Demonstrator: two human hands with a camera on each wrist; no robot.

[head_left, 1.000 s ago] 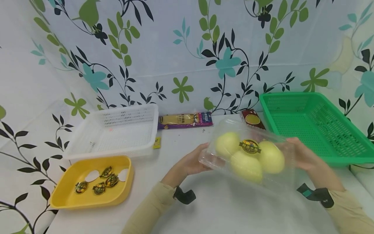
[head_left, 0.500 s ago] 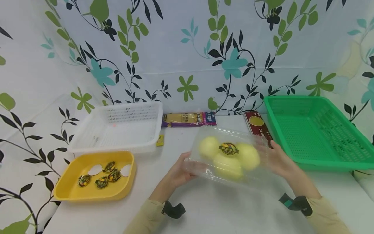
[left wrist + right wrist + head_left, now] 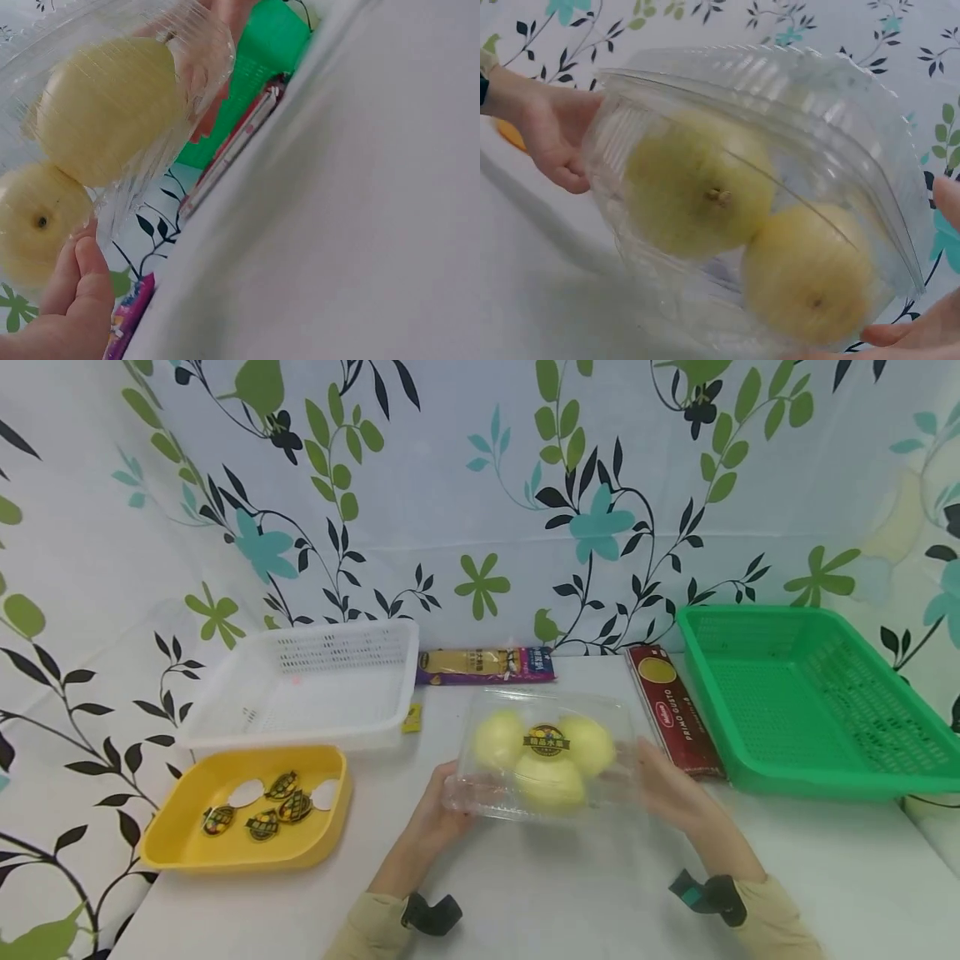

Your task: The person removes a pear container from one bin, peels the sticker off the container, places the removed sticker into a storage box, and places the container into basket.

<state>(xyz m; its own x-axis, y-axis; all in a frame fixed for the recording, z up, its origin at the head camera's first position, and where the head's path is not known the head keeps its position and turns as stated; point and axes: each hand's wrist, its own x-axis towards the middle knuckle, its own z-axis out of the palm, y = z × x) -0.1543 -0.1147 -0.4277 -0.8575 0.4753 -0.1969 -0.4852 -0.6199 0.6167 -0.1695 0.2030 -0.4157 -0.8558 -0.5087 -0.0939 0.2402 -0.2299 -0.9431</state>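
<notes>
A clear plastic clamshell box (image 3: 543,756) holds several round pale-yellow fruits (image 3: 109,109), which look like pears. On its lid is a black and yellow oval label (image 3: 546,740). My left hand (image 3: 437,810) grips the left end of the box, its fingers at the lower edge in the left wrist view. At the opposite end my right hand (image 3: 675,789) holds the box, thumb and fingers around the corner in the right wrist view. Both hands carry it over the white table (image 3: 525,893), and the left wrist view shows its underside raised.
A yellow tray (image 3: 243,856) with several loose labels stands at left, before a white basket (image 3: 300,739). A green basket (image 3: 840,781) is at right, beside a dark red packet (image 3: 678,714). A purple packet (image 3: 486,666) and a small yellow sachet (image 3: 412,718) lie behind.
Both hands have brought the fruit box leftward from near the green basket and levelled it. More of the dark red packet shows now. The grip stays at both ends.
</notes>
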